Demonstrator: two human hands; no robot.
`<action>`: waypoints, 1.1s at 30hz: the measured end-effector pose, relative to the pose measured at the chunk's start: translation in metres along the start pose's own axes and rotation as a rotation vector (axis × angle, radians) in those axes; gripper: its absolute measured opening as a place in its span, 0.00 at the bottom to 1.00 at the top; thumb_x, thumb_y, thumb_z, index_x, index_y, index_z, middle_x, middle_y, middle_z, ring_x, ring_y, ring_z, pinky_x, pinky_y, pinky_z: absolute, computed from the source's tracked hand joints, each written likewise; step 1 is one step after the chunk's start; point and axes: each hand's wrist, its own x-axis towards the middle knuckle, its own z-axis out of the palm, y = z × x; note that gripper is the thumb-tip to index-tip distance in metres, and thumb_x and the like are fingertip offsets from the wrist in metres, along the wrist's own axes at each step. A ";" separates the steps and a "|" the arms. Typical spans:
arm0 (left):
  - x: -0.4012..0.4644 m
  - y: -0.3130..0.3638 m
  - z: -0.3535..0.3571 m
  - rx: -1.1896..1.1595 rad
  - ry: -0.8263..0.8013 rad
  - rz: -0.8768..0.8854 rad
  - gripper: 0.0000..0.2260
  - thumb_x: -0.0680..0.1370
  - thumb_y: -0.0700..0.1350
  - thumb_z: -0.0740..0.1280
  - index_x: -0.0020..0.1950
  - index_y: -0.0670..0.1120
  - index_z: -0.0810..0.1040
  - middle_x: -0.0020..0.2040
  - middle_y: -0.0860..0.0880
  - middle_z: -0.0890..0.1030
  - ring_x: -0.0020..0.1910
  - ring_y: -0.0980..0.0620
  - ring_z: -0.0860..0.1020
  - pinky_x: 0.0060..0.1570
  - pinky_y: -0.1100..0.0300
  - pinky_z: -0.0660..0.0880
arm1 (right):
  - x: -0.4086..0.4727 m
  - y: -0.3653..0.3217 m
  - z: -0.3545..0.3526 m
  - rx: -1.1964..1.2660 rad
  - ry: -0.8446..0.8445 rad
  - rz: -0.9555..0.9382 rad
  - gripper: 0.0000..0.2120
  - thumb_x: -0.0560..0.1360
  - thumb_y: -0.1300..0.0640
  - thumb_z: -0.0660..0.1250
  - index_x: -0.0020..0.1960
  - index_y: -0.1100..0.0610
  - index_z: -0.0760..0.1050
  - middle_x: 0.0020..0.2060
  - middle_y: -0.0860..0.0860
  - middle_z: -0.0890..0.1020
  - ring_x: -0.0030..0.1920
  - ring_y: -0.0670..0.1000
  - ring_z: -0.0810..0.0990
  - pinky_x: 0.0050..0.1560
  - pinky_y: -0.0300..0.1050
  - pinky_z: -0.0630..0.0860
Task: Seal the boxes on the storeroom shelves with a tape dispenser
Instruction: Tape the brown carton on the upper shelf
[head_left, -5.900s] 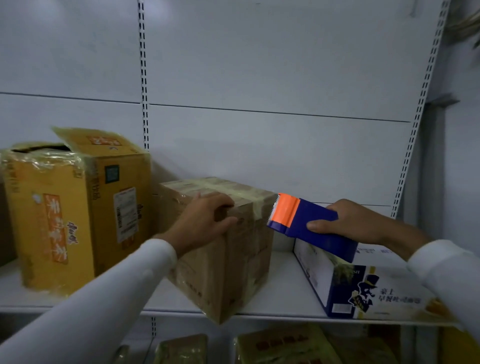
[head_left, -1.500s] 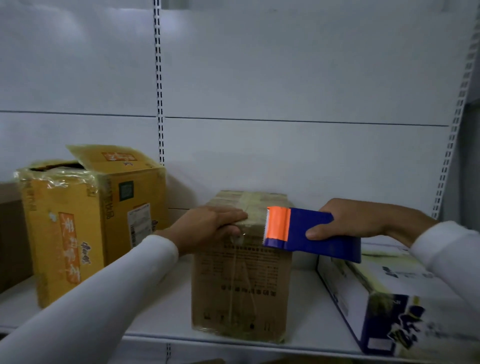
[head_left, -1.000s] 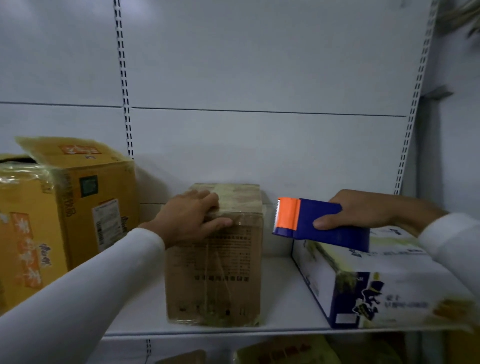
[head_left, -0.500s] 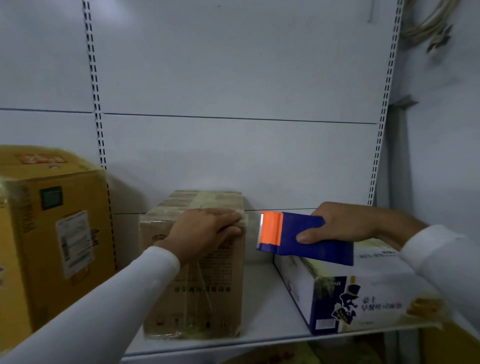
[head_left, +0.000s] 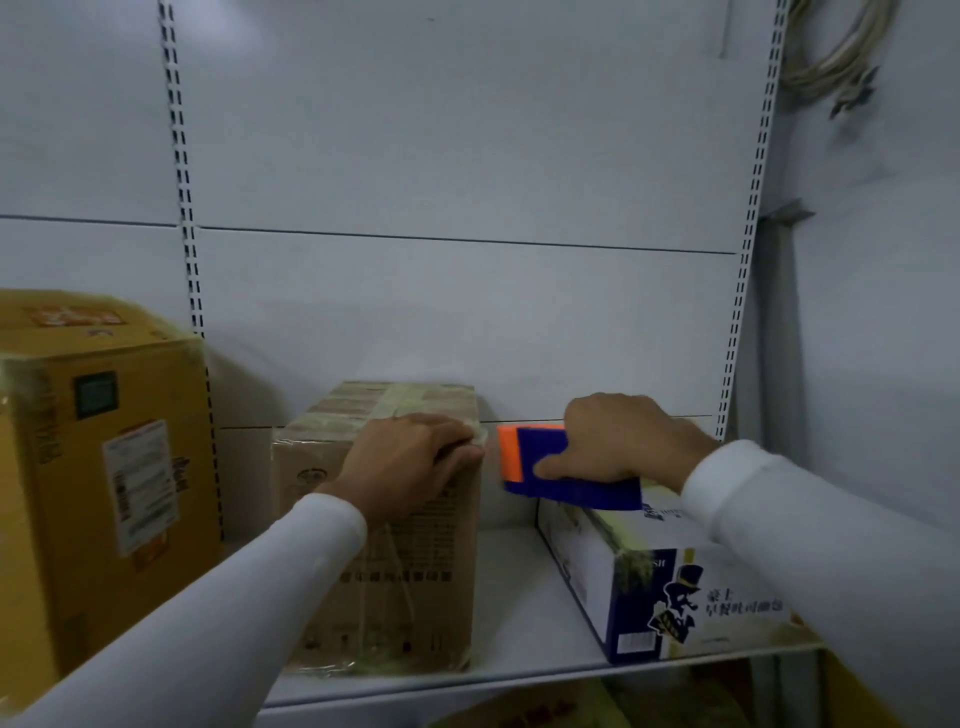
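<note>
At the centre of the frame, on a white storeroom shelf (head_left: 519, 582), a person's left hand (head_left: 410, 462) lies across the front top edge of a brown cardboard box (head_left: 384, 561), fingers spread fairly flat and pressing down on the tape-wrapped corner, apparently to keep the box from sliding while tape is run over it. The hand pins the box without closing round it.

Just right of that hand, the right hand (head_left: 618, 441) grips a blue tape dispenser (head_left: 566, 470), fingers curled over its top and the thumb pressed along its near side. The dispenser's orange end points left toward the brown box and sits close to its upper right corner, though whether it touches cannot be told. That angle suggests the person is lining up to start or finish a strip along the top.

Below the dispenser, at lower right, a flat white-and-blue printed carton (head_left: 670, 582) lies on the shelf, yellowish tape visible across its lid. At the left edge stands a taller yellow carton (head_left: 98, 478), its top apparently closed and film-wrapped. A coil of pale cable (head_left: 831, 52) hangs at upper right beside the slotted shelf upright (head_left: 748, 218).
</note>
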 end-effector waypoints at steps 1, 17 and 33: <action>-0.002 -0.001 -0.001 0.004 0.011 -0.002 0.22 0.77 0.65 0.53 0.60 0.57 0.78 0.57 0.57 0.81 0.55 0.52 0.79 0.45 0.58 0.74 | 0.000 0.000 0.004 -0.115 0.023 0.006 0.24 0.71 0.31 0.65 0.40 0.53 0.71 0.32 0.47 0.74 0.31 0.48 0.72 0.30 0.43 0.62; 0.025 0.051 0.027 0.269 -0.079 -0.393 0.18 0.75 0.57 0.55 0.53 0.48 0.76 0.52 0.49 0.80 0.52 0.48 0.77 0.52 0.52 0.67 | -0.040 0.047 0.032 0.405 0.146 0.040 0.29 0.70 0.28 0.64 0.33 0.54 0.70 0.29 0.48 0.77 0.29 0.48 0.75 0.32 0.42 0.68; -0.009 0.022 -0.017 -0.102 -0.058 -0.152 0.21 0.76 0.56 0.66 0.63 0.45 0.75 0.60 0.46 0.78 0.58 0.46 0.75 0.58 0.52 0.72 | -0.018 0.039 0.030 0.778 0.151 -0.061 0.26 0.70 0.33 0.70 0.29 0.55 0.73 0.24 0.49 0.78 0.24 0.46 0.76 0.29 0.41 0.68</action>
